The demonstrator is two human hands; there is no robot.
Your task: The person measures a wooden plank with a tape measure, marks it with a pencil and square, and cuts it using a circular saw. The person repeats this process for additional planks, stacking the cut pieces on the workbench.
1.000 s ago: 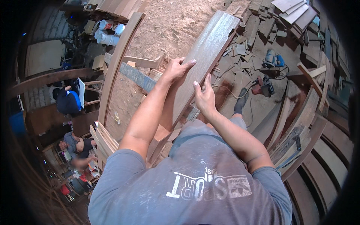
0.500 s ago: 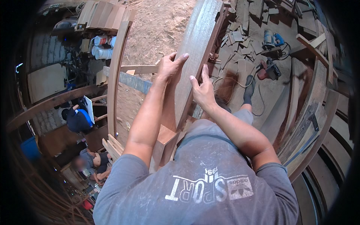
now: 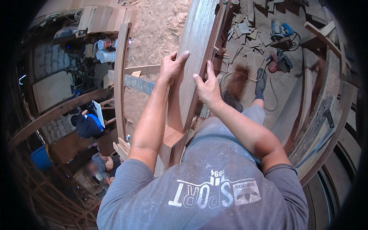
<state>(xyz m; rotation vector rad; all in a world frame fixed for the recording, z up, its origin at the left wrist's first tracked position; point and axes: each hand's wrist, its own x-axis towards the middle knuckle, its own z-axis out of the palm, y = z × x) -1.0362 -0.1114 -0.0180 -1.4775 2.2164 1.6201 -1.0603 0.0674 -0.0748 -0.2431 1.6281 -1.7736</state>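
Observation:
A long wooden plank point(image 3: 193, 50) with a notch in its far right edge runs away from my body. Along its left side, my left hand point(image 3: 171, 68) grips the edge, with the thumb lying toward the top face. Opposite and slightly nearer, my right hand point(image 3: 208, 88) holds the right edge, thumb on top and index finger stretched along the side. The fingertips under the plank are hidden. At the near end, close to my waist, a wooden block point(image 3: 172, 137) meets the plank.
Offcuts point(image 3: 245, 32) litter the floor at right, near a blue router point(image 3: 280, 30) and a red circular saw point(image 3: 278, 62) with cords. An upright timber point(image 3: 121, 76) stands left. Two people, one in dark clothing point(image 3: 88, 125), are at far left. Stacked boards point(image 3: 101, 21) lie at back left.
The view has shifted slightly, so the surroundings sit a little to the right. Both hands keep their hold on the plank, whose far end appears a bit farther left.

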